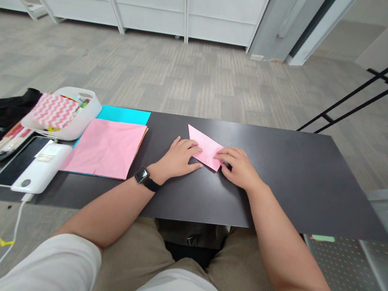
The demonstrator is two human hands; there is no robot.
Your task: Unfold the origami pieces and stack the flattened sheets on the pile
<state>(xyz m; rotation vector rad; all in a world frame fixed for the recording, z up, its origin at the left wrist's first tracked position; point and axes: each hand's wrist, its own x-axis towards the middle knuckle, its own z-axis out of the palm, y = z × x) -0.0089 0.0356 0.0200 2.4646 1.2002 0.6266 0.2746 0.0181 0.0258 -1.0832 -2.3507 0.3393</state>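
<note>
A folded pink paper triangle (204,145) lies on the dark table (285,180) in front of me. My left hand (179,157), with a black watch on the wrist, lies flat with fingers stretched out, pressing the paper's left edge. My right hand (239,167) rests on the paper's right corner, fingers curled down onto it, pinching or pressing the fold.
A stack of coloured sheets (108,147), pink on top and cyan beneath, lies to the left. Further left sit a white tray (72,117) with zigzag paper, a phone (20,161), a white power bank (41,168) with cable, a pencil case (7,139) and black cloth (2,108).
</note>
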